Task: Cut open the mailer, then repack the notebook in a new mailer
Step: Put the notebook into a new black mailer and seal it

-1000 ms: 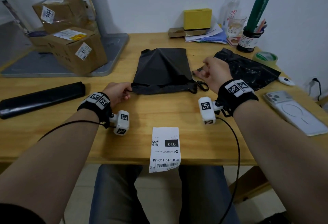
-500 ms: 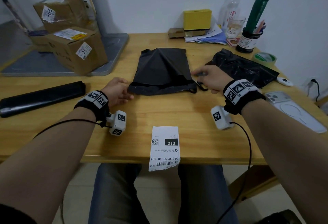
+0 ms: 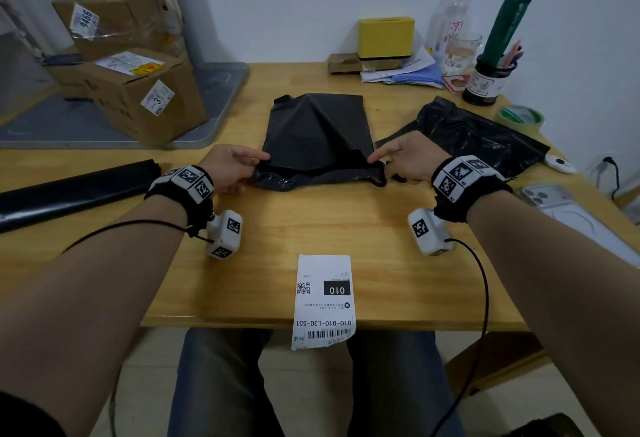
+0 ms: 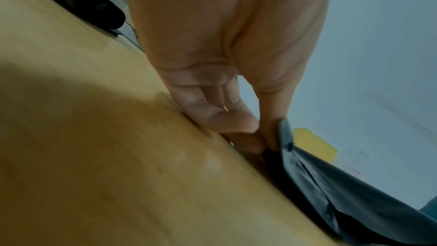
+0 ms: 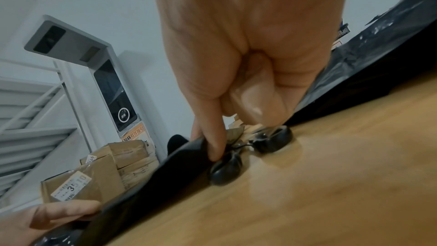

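Observation:
A black mailer [image 3: 318,135] lies mid-table, its top layer tented up. My left hand [image 3: 256,168] pinches its near left edge; in the left wrist view the thumb and fingers of that hand [image 4: 264,137] close on the mailer [image 4: 331,184]. My right hand [image 3: 372,159] pinches the near right corner. In the right wrist view this hand [image 5: 210,147] has its index finger on the mailer's edge [image 5: 165,171]. Black-handled scissors [image 3: 398,177] [image 5: 272,141] lie on the table under the right hand. No notebook shows.
A crumpled black mailer [image 3: 478,135] lies right, a roll of black bags [image 3: 76,190] left. A shipping label [image 3: 323,301] overhangs the table's front edge. Cardboard boxes [image 3: 138,97] stand back left; a phone [image 3: 561,204], tape roll [image 3: 521,116] and pen cup [image 3: 488,83] are right.
My right hand came down onto the scissors on the table, then moved left to the mailer's near right corner. The left hand shifted its hold along the near left edge.

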### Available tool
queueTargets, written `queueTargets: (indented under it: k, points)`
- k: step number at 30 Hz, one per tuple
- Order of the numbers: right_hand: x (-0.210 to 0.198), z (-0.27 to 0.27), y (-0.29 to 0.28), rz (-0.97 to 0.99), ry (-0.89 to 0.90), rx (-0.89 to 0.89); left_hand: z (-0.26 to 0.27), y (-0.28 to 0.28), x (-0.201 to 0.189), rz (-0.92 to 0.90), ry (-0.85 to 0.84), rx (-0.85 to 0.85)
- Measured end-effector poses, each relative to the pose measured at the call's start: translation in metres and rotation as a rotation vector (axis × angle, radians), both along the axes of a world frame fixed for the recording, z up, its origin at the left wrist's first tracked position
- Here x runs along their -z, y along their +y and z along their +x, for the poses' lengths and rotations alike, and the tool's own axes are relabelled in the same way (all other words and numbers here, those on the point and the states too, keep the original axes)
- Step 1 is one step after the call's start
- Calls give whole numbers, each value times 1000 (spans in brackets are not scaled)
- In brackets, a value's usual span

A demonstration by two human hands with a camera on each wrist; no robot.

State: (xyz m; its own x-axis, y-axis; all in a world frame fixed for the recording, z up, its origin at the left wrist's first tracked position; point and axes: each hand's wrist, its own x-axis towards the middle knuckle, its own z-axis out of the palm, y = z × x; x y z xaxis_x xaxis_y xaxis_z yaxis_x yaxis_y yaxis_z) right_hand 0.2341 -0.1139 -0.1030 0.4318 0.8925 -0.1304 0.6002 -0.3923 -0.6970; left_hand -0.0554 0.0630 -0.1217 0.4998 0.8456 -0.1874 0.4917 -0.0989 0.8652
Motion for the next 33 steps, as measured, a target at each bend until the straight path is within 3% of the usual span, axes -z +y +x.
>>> queueTargets:
  k: [8,15,24,33]
  points:
    - [4,3,-1,31,3,58,0,11,4,-55,51,-75]
    - [3,-3,-4,-12,-4,73,-11,13,4,4,99,-103]
    - [3,-26,-8,-149,20,-51,-45,14,-1,24,330,-62]
    - [0,-42,-11,-240,-78,-26,-49,0,-8,14,484,-86]
